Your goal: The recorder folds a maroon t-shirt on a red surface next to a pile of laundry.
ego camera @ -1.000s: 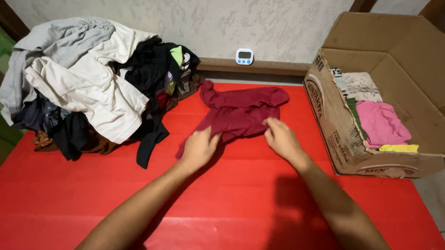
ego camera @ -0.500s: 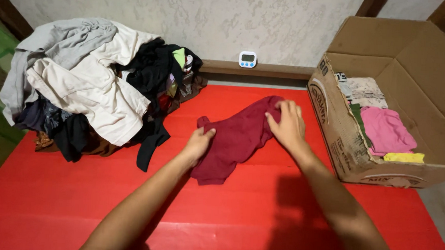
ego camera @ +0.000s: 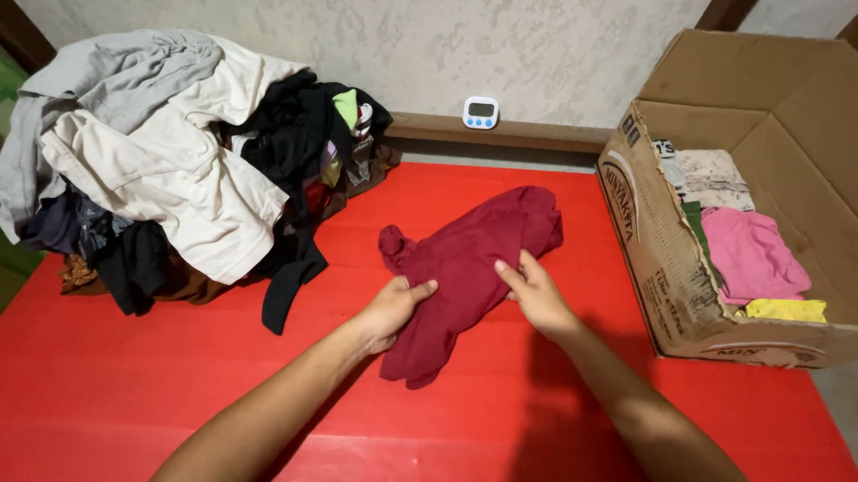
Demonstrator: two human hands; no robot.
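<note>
The dark red garment [ego camera: 466, 267] lies bunched on the red mat [ego camera: 152, 393], a little toward the cardboard box [ego camera: 659, 270] from the middle of the mat, and it runs in a slanted line, with one end pointing up toward the box and the other end hanging down toward the person. It looks like thin knitted cloth, so I judge it is light, soft and without any stiffness; it will fold and sag wherever it is not supported, and it is not fragile or slippery. For this reason the good places to take it are the edges or a seam, with two holds kept apart, because one hold in the middle would only make a lump. The left hand [ego camera: 392, 307] is on the side of the garment that is farther from the box, with the fingers curled and the thumb pressed on top, so it pinches a fold of the cloth. The right hand [ego camera: 535, 294] is on the side nearer to the box, its fingers half bent and laid on the edge of the cloth; whether it really grips or only presses, I cannot tell. Inside the box there is a pink cloth [ego camera: 751, 255], folded. Far from the box, on the other side of the mat, is a big pile of clothes [ego camera: 172, 162], and a small white timer [ego camera: 480, 112] stands by the wall between the pile and the box
</note>
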